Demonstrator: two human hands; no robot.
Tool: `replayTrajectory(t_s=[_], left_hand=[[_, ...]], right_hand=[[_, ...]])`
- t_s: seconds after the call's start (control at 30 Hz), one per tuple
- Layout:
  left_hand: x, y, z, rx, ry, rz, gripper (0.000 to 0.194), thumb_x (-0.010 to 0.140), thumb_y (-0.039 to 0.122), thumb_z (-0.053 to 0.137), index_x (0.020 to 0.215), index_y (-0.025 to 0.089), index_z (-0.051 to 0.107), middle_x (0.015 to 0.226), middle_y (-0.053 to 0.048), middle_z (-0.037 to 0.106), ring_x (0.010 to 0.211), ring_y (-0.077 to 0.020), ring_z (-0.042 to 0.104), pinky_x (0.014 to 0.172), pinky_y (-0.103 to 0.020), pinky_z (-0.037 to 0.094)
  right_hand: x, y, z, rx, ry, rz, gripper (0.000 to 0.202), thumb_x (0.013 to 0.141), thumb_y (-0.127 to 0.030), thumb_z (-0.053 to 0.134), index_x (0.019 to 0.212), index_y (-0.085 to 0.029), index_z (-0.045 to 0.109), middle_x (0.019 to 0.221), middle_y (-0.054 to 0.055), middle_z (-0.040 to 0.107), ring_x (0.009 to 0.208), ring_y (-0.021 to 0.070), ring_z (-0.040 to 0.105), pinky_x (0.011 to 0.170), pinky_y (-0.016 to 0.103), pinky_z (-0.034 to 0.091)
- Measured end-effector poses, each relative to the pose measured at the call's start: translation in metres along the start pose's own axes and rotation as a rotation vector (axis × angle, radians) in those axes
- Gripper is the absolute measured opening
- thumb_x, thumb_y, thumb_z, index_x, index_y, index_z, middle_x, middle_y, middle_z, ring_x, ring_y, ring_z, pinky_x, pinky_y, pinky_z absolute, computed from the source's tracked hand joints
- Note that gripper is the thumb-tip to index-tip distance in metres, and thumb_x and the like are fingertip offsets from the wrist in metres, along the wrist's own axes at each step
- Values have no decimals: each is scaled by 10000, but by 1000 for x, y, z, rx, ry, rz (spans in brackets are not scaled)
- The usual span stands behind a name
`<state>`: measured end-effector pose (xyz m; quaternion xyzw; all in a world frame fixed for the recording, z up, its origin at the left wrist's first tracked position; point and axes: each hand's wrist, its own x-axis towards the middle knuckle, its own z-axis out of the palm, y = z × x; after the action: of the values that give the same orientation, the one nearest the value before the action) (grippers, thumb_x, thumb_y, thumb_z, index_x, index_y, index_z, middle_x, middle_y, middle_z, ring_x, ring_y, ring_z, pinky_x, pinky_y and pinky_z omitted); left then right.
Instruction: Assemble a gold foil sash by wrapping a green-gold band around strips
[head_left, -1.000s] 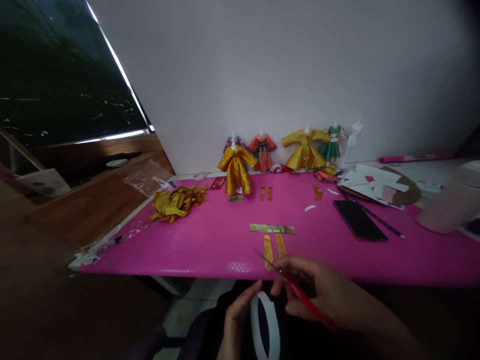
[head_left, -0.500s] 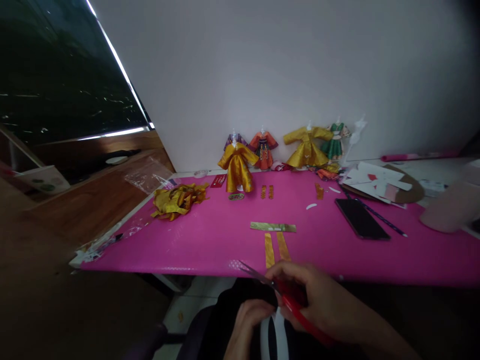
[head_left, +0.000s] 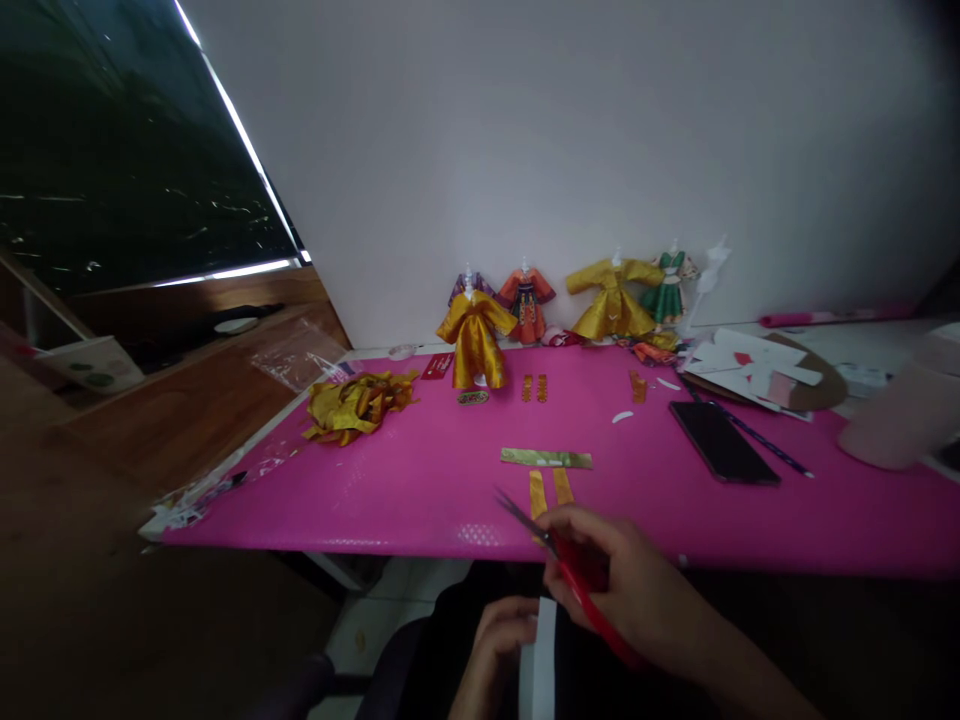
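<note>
My right hand (head_left: 622, 585) is closed around red-handled scissors (head_left: 570, 570), blades slightly parted and pointing up-left over the near edge of the pink table (head_left: 390, 480). My left hand (head_left: 499, 640) pinches a white paper strip (head_left: 540, 660) below the table edge, above my lap. Two gold strips (head_left: 547, 487) lie on the table just beyond the scissors, beneath a green-gold strip (head_left: 545, 458). No container shows clearly here.
</note>
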<state>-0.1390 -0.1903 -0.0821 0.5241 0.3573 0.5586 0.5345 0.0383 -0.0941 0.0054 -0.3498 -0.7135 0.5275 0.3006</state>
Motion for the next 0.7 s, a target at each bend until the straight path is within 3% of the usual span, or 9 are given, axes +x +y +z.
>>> replayTrajectory(t_s=[0.1, 0.33, 0.5, 0.7], left_hand=[[0, 5, -1, -15, 9, 109, 448, 759, 476, 729, 1164, 315, 626, 1264, -91, 531, 1204, -363, 484, 994, -509, 376], [-2, 26, -4, 1, 100, 189, 444, 786, 479, 693, 1192, 332, 590, 1288, -80, 500, 1220, -347, 466, 1015, -507, 351], [-3, 26, -4, 23, 102, 204, 452, 775, 497, 697, 1185, 339, 592, 1298, -83, 487, 1206, -350, 470, 986, -512, 379], [-3, 24, -7, 38, 75, 221, 453, 784, 498, 689, 1195, 341, 581, 1294, -79, 470, 1178, -334, 478, 957, -482, 396]], right_hand=[[-3, -3, -13, -41, 26, 43, 337, 730, -181, 651, 1060, -197, 586, 820, -14, 620, 741, 152, 581, 697, 275, 470], [-21, -15, -45, -330, -225, 195, 489, 636, -220, 784, 1105, -291, 665, 934, -34, 674, 796, 178, 600, 687, 257, 450], [-21, -23, -43, -316, -352, 227, 485, 605, -252, 825, 1071, -334, 718, 973, -51, 725, 800, 193, 644, 673, 251, 447], [-18, -33, -38, -144, -467, 213, 430, 646, -270, 814, 1068, -302, 738, 928, -55, 748, 811, 190, 654, 665, 221, 448]])
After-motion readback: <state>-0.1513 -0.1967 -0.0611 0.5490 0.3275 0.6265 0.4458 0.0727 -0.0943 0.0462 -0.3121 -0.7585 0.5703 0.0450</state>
